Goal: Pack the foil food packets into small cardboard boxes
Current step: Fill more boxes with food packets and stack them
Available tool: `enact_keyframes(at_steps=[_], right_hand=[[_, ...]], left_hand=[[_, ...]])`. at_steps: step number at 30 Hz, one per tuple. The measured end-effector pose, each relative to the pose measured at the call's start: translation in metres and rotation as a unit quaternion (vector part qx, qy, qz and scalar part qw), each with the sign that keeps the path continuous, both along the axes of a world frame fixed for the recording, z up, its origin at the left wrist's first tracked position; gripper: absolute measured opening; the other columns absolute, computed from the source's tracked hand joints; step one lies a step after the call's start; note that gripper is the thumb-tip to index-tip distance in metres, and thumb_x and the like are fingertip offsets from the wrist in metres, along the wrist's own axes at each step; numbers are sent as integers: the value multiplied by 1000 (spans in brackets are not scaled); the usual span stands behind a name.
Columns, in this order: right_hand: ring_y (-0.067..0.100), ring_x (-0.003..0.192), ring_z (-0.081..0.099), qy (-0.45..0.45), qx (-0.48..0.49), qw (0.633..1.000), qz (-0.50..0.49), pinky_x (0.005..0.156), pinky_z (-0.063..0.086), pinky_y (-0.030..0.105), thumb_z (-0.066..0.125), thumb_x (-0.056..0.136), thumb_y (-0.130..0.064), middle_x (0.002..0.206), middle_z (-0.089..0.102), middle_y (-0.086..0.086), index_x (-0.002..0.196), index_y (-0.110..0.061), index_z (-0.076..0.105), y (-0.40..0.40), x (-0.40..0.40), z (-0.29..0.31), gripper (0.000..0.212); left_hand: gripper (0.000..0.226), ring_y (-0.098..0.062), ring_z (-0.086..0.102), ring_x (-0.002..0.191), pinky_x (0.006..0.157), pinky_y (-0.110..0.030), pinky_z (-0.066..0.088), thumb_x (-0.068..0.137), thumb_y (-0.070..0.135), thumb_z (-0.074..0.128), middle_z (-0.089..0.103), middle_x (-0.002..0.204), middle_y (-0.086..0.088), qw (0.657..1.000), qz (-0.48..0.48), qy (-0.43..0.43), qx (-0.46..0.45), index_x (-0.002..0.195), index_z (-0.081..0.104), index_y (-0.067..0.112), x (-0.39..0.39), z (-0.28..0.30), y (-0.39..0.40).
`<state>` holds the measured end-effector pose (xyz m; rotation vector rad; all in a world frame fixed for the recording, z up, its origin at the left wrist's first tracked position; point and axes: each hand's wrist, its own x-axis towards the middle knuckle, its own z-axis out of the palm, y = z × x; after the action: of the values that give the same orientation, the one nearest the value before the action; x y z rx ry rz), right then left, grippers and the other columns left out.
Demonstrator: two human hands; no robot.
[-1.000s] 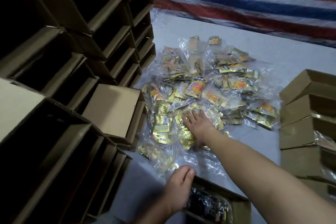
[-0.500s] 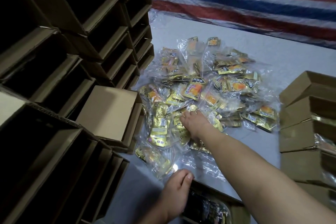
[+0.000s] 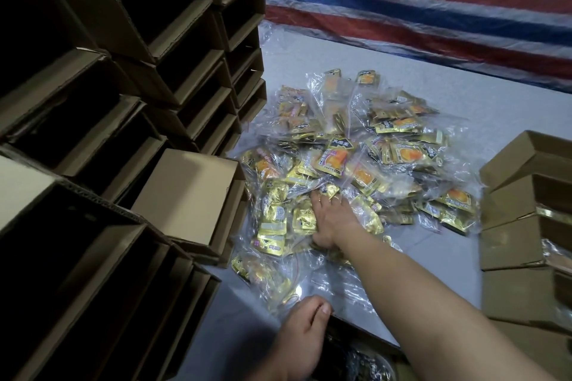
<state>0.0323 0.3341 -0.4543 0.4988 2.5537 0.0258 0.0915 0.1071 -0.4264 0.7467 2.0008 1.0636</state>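
On the grey floor sheet [image 3: 464, 120], centre frame, lies the heap of bagged foil food packets [image 3: 349, 164], clear zip bags slippery and overlapping. Right hand [image 3: 332, 219] reaches palm-down into the near side of the heap, fingers spread over a bag; grip not closed, nothing lifted yet. Left hand [image 3: 301, 337] grasps the rim of the open cardboard box [image 3: 365, 334] at bottom, already part filled. Best to pinch one whole bag, not a corner, lift clear, drop flat into box. Empty box stacks [image 3: 123, 102] left; filled boxes [image 3: 526, 226] right.
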Motion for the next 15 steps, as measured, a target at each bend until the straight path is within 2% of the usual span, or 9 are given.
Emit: enact_keyframes(at_steps=[3, 6, 11, 15], right_hand=[[37, 147, 24, -12, 22, 1000, -9, 122, 14, 55, 65, 87, -43, 162, 18, 19, 157, -6, -6, -4, -3, 0, 106], [35, 140, 36, -17, 34, 999, -11, 120, 22, 54, 69, 83, -21, 153, 33, 19, 154, -2, 14, -4, -8, 1, 91], [31, 127, 45, 0, -10, 1000, -8, 110, 36, 49, 71, 81, -30, 137, 45, 13, 142, -9, 36, 5, 5, 12, 74], [26, 111, 52, 83, -56, 994, -38, 90, 50, 40, 72, 74, -35, 122, 50, 9, 128, -13, 46, 16, 34, 22, 64]], left_hand=[[19, 1, 51, 93, 89, -15, 38, 102, 28, 45, 56, 92, 12, 1000, -1, -5, 3, 96, 62, 21, 0, 1, 0], [18, 2, 51, 93, 89, -15, 38, 102, 31, 45, 56, 91, 14, 1000, 5, -10, -5, 95, 61, 25, 1, 2, -1], [22, 2, 49, 89, 86, -15, 38, 103, 31, 44, 55, 89, 10, 999, -9, -30, -3, 92, 60, 22, 0, -1, 0], [23, -2, 52, 86, 84, -19, 40, 102, 28, 46, 56, 85, 9, 999, 4, -39, -4, 83, 59, 29, 2, -6, 1]])
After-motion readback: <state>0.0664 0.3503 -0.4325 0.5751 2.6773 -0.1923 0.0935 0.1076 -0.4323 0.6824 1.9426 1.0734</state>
